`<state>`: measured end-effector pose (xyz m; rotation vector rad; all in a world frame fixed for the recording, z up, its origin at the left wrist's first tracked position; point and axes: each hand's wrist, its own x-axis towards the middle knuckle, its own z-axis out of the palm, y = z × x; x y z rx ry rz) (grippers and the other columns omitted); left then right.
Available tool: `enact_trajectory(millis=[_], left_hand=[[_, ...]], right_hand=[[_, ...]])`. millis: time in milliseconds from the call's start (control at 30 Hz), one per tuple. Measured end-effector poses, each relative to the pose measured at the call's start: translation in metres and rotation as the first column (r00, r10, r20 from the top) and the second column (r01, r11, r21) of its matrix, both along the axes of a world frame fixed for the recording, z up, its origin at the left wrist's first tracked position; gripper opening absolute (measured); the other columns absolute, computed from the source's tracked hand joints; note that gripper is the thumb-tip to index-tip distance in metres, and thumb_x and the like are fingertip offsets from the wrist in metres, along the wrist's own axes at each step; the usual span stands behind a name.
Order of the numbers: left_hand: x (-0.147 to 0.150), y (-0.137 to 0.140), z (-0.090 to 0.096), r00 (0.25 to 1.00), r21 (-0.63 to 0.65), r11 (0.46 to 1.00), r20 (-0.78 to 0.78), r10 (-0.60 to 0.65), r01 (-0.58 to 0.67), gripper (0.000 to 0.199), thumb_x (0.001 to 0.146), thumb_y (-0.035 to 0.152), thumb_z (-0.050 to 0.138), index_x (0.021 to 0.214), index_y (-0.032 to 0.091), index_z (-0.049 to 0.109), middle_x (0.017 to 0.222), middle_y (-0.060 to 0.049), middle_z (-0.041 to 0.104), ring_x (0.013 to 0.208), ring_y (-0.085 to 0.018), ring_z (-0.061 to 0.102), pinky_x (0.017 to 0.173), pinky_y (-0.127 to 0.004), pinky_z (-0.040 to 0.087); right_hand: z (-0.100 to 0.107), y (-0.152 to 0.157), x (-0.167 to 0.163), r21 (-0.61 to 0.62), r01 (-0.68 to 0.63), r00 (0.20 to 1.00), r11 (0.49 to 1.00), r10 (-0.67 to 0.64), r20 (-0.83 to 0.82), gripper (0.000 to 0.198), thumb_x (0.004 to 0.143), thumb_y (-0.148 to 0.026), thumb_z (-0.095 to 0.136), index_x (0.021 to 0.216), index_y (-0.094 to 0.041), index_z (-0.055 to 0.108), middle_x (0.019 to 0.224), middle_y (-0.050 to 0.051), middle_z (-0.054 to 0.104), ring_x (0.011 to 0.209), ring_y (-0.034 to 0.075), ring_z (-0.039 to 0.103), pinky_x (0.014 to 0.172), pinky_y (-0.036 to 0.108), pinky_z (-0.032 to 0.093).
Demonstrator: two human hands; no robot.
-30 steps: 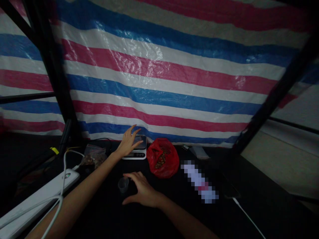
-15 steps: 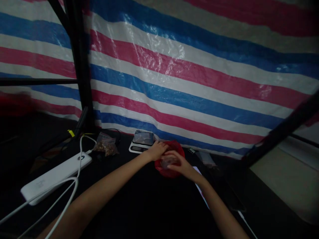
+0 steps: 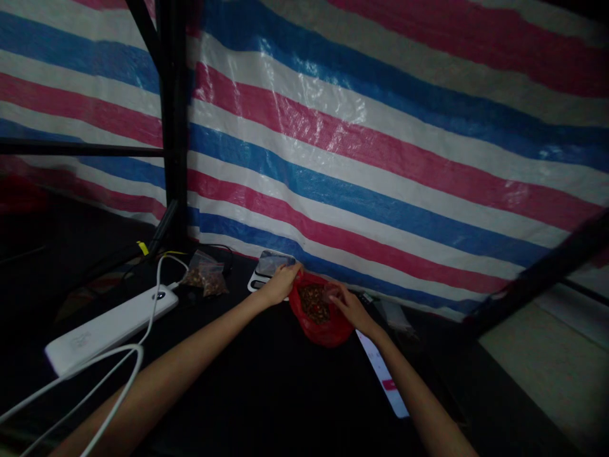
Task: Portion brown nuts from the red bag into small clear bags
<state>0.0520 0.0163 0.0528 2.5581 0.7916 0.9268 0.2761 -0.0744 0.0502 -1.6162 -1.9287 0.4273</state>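
Your left hand point(image 3: 280, 285) is at the upper-left edge of a round, open red plastic bag point(image 3: 328, 334), its grip closed to a pinch on the rim, while your right hand point(image 3: 352, 308) reaches into the far right side with its grip partly closed around a small translucent plastic cup point(image 3: 329, 291), blurred and dim against the red. The bag sits on the black counter point(image 3: 285, 393), its mouth facing up, with a heap of small brown pieces point(image 3: 314, 304) inside, just beside the cup. Left of it, partly behind your left hand, stands a white digital scale point(image 3: 254, 282) with a dark pan; you cannot read its display. Under your right forearm lies a phone point(image 3: 380, 371) with a lit pale screen and a red patch near its lower end, the lettering too small to make out. Farther left are a clear plastic pouch of brown bits point(image 3: 205, 278) and a long white power bar point(image 3: 111, 327) with a round button; its faint grey print is illegible. Behind everything hangs a red, white and blue striped plastic sheet point(image 3: 304, 171), with no writing you can read
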Motion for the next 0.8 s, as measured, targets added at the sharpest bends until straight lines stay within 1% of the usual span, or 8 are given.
enact_trajectory(millis=[167,300,367,467,533,633,700,800], left_hand=[[0.005,-0.008,0.002,0.985,-0.145,0.985,0.157,-0.073,0.096,0.022,0.089,0.028,0.026,0.085,0.017,0.045,0.079,-0.004,0.055,0.076,-0.016,0.053,0.074,-0.028,0.038],[0.021,-0.008,-0.003,0.940,-0.253,0.953,0.333,-0.078,0.169,0.021,0.088,0.030,0.028,0.082,0.017,0.043,0.075,-0.001,0.050,0.073,-0.013,0.048,0.074,-0.027,0.037],[0.028,-0.005,-0.001,0.900,-0.373,0.902,0.433,-0.038,0.217,0.023,0.088,0.033,0.027,0.080,0.017,0.041,0.071,0.001,0.045,0.068,-0.011,0.045,0.070,-0.025,0.038],[0.031,-0.003,0.014,0.874,-0.501,0.804,0.484,-0.045,0.319,0.028,0.087,0.038,0.026,0.079,0.016,0.041,0.067,0.003,0.043,0.062,-0.009,0.043,0.064,-0.022,0.038],[0.027,-0.005,0.029,0.909,-0.471,0.816,0.390,-0.148,0.335,0.028,0.086,0.041,0.031,0.082,0.016,0.044,0.071,0.002,0.047,0.065,-0.010,0.045,0.064,-0.021,0.038],[0.022,-0.014,0.044,0.976,-0.282,0.934,0.035,-0.217,0.218,0.029,0.081,0.042,0.043,0.094,0.017,0.046,0.081,-0.001,0.055,0.074,-0.014,0.052,0.068,-0.025,0.039],[0.023,-0.020,0.044,0.971,-0.104,0.990,-0.208,-0.119,0.099,0.036,0.077,0.042,0.049,0.102,0.016,0.046,0.087,-0.005,0.058,0.080,-0.019,0.055,0.072,-0.030,0.039],[0.030,-0.029,0.034,0.921,0.116,0.993,-0.384,0.064,-0.021,0.040,0.075,0.038,0.054,0.106,0.013,0.046,0.091,-0.011,0.059,0.089,-0.026,0.055,0.080,-0.038,0.037]], right_hand=[[0.010,-0.004,-0.007,-0.004,-0.108,0.992,0.994,0.107,-0.074,0.035,0.082,-0.029,0.044,0.115,-0.020,0.042,0.108,0.007,0.058,0.099,0.018,0.054,0.089,0.036,0.038],[0.005,-0.003,-0.033,0.007,-0.187,0.982,0.982,0.187,0.002,0.038,0.080,-0.025,0.048,0.117,-0.021,0.039,0.106,0.005,0.059,0.098,0.017,0.055,0.087,0.033,0.040],[0.003,-0.002,-0.040,0.012,-0.159,0.980,0.987,0.157,0.123,0.034,0.080,-0.026,0.050,0.113,-0.020,0.043,0.106,0.006,0.059,0.099,0.018,0.054,0.086,0.032,0.040],[0.002,0.000,-0.032,0.062,-0.009,0.940,0.998,-0.013,0.340,0.033,0.079,-0.028,0.051,0.110,-0.017,0.047,0.107,0.010,0.058,0.101,0.022,0.053,0.087,0.034,0.039],[0.002,-0.001,-0.020,0.087,0.080,0.882,0.993,-0.112,0.457,0.032,0.080,-0.031,0.050,0.108,-0.016,0.049,0.105,0.013,0.059,0.098,0.025,0.055,0.085,0.036,0.038],[0.002,-0.008,-0.005,0.100,0.136,0.805,0.986,-0.169,0.569,0.032,0.080,-0.034,0.050,0.106,-0.015,0.052,0.097,0.016,0.062,0.092,0.028,0.058,0.083,0.037,0.039],[0.003,-0.013,-0.001,0.107,0.125,0.786,0.986,-0.165,0.596,0.033,0.080,-0.035,0.050,0.107,-0.016,0.051,0.096,0.015,0.062,0.091,0.027,0.058,0.081,0.037,0.040],[0.011,-0.019,-0.003,0.107,0.026,0.836,0.994,-0.080,0.543,0.035,0.079,-0.035,0.051,0.110,-0.018,0.048,0.103,0.012,0.060,0.096,0.025,0.056,0.083,0.037,0.040]])
